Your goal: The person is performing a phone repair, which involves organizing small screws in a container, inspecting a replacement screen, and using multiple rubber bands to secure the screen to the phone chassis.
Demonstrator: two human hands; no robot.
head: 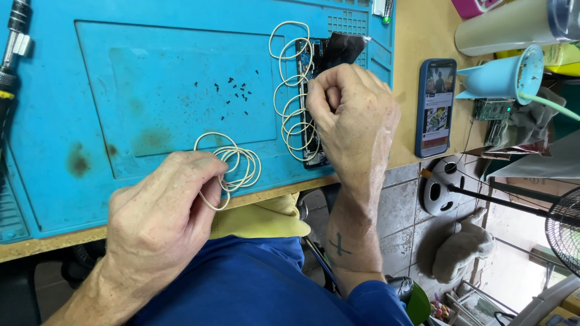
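A black-handled metal screwdriver (12, 48) lies at the blue silicone work mat's (90, 90) ten o'clock edge. The left hand (160, 220) pinches a bundle of cream rubber bands (238, 166) at six o'clock, near the mat's front rim. Tiny black screws (234, 93) dot the open middle. The right hand (353, 115) closes on a black disassembled phone (314, 66) wrapped in cream bands. At three o'clock, off the mat, lies a blue-cased smartphone (435, 105).
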